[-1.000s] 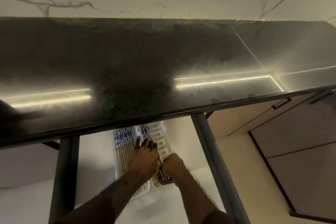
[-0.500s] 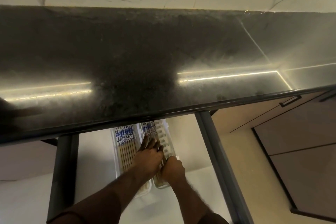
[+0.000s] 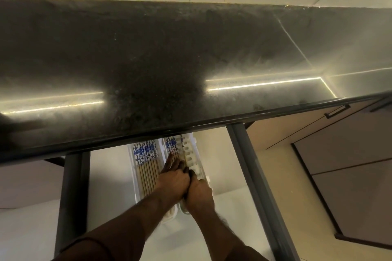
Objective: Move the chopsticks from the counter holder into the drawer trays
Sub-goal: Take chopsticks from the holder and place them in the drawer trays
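Your left hand (image 3: 172, 178) now flatter, fingers straight, pressing chopsticks (image 3: 172, 144) into right tray (image 3: 196, 154). Right hand (image 3: 199, 194) curled around near ends (contents hidden). Left tray (image 3: 132, 161) full; seating nearly done.

Dim and warm-toned, slightly soft throughout. Two bright strip-light reflections glaring on the dark table (image 3: 191, 59), a broad shadow between them. Straight edges bowed by wide-angle distortion toward the corners.
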